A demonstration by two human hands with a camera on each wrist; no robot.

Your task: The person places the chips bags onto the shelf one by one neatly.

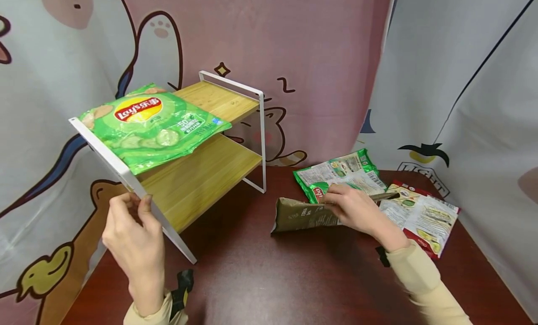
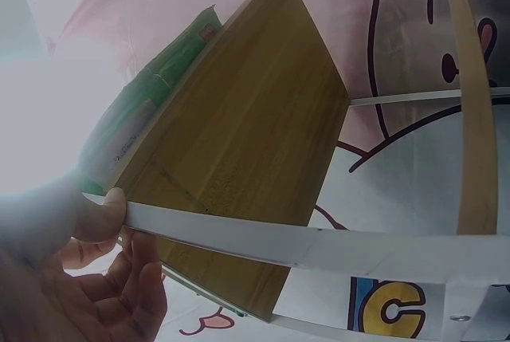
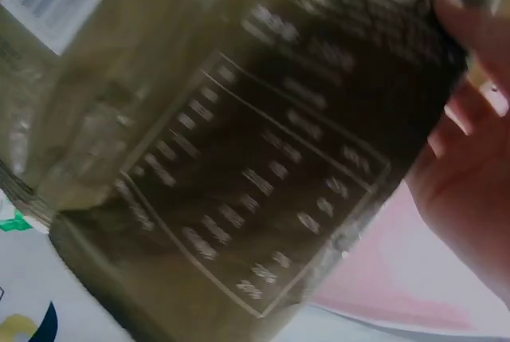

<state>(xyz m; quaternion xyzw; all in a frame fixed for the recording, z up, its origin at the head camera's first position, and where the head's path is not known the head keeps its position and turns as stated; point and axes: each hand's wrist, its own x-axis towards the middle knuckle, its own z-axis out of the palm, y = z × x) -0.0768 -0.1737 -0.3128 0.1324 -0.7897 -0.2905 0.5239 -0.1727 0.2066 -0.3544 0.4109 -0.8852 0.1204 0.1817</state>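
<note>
My left hand (image 1: 136, 243) pinches the near white leg of a two-tier wooden shelf rack (image 1: 206, 168) between thumb and curled fingers. The thumb (image 2: 103, 216) rests on that white frame in the left wrist view. A green Lay's chip bag (image 1: 157, 129) lies on the rack's top shelf, overhanging its front edge. Over the table's right half, my right hand (image 1: 357, 210) grips an olive-brown snack bag (image 1: 307, 216) by its edge. White print and a table of text cover the bag's face in the right wrist view; part of it is blurred.
Behind the right hand, a green snack bag (image 1: 340, 171) lies back side up on the dark red table (image 1: 260, 278). A red-and-white snack bag (image 1: 424, 217) lies to its right. Printed curtains (image 1: 319, 59) enclose the table's back and sides.
</note>
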